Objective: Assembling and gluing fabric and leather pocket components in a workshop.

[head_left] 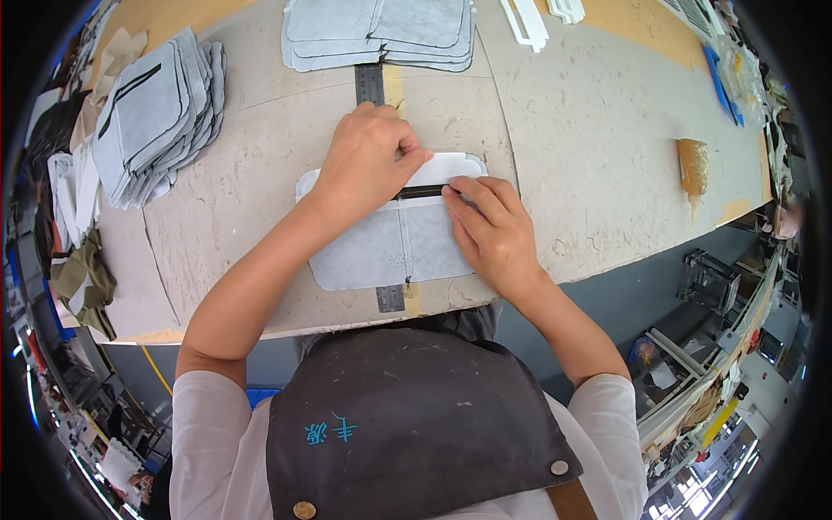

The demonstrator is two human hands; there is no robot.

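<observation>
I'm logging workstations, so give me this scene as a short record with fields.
Work: grey panel, flat on table
Left hand: at white piece on panel
Right hand: at right end of black strip
Under panel: ruler, showing beyond both edges
Far side: stack of grey pieces
Far left: second stack
Right: amber container

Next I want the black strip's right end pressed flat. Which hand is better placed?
Right, most likely: the right hand already has fingertips at that end of the black strip, while the left hand's fingertips are farther up, by the white piece.
</observation>
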